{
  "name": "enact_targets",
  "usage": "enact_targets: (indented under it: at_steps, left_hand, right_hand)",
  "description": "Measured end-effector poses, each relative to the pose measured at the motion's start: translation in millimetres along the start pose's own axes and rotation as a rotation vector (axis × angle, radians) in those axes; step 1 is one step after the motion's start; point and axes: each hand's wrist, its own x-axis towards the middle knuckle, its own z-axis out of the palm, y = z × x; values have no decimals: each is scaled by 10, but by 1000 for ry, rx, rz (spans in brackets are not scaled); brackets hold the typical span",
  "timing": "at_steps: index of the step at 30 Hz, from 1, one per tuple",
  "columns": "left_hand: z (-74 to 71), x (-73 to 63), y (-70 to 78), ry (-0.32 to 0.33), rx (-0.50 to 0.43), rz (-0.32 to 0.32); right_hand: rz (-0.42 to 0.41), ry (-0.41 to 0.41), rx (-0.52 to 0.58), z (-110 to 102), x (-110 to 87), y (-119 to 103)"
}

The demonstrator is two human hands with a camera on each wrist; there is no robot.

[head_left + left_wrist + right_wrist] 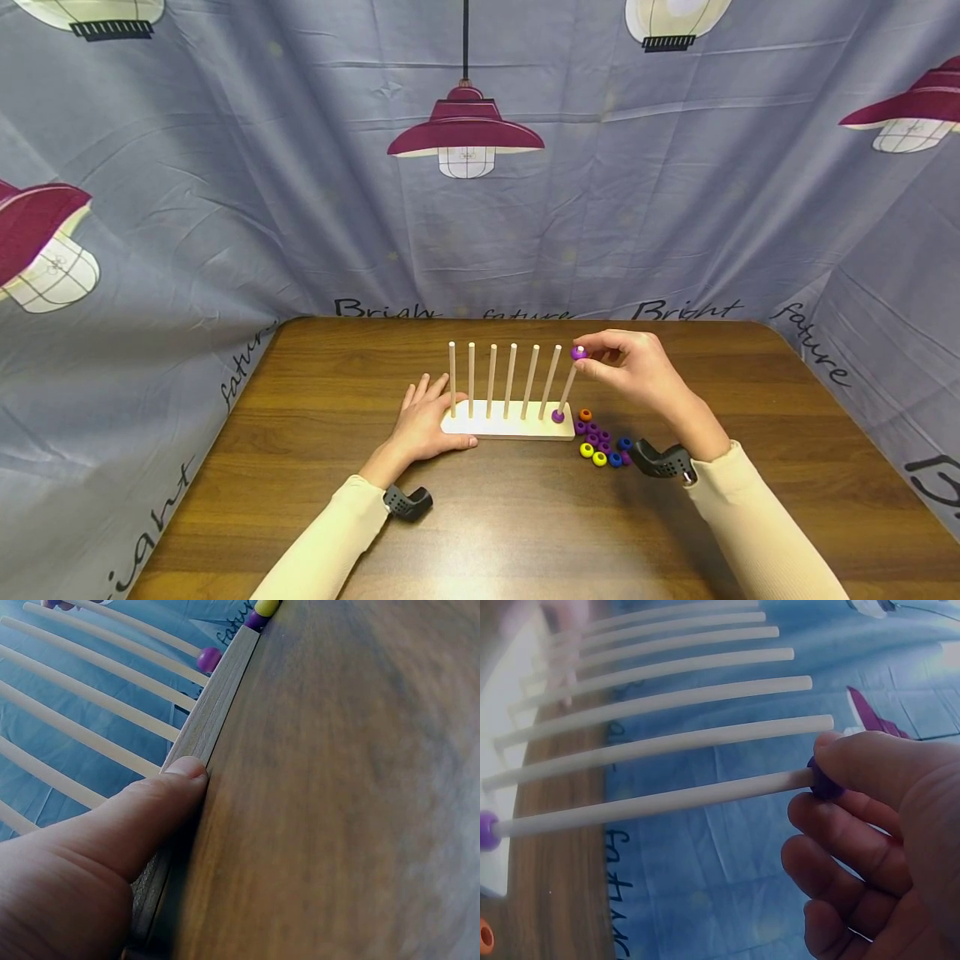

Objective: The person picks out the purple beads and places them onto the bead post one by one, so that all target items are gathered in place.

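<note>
A pale wooden peg board [498, 427] with a row of several upright pegs stands on the table. My left hand [422, 423] holds its left end, thumb along the front edge and index finger behind, other fingers spread on the table. At the rightmost peg's top, my right hand [633, 364] pinches a purple bead [826, 780] between thumb and index finger. The peg's tip shows through the bead's hole in the head view. Another purple bead [558, 416] sits at the foot of that peg. The other pegs carry no beads.
Loose beads lie on the wooden table [315, 467] right of the board: an orange bead [586, 414], several purple ones, yellow ones like this yellow bead [600, 459], and blue ones like this blue bead [625, 443]. A printed curtain [465, 233] hangs behind and beside the table.
</note>
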Motion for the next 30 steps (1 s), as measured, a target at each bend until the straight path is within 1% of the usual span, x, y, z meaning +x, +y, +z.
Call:
enact_targets:
  at_steps: [7, 12, 21, 30]
  left_hand:
    - [0, -1, 3, -2, -2, -7]
    - [0, -1, 9, -1, 0, -6]
    - [-6, -1, 18, 3, -1, 2]
    - [-4, 0, 6, 2, 2, 4]
  right_hand:
    - [23, -4, -7, -13, -22, 12]
    - [47, 5, 13, -23, -54, 42]
    - [38, 4, -3, -41, -79, 68]
    - [63, -10, -4, -60, -110, 93]
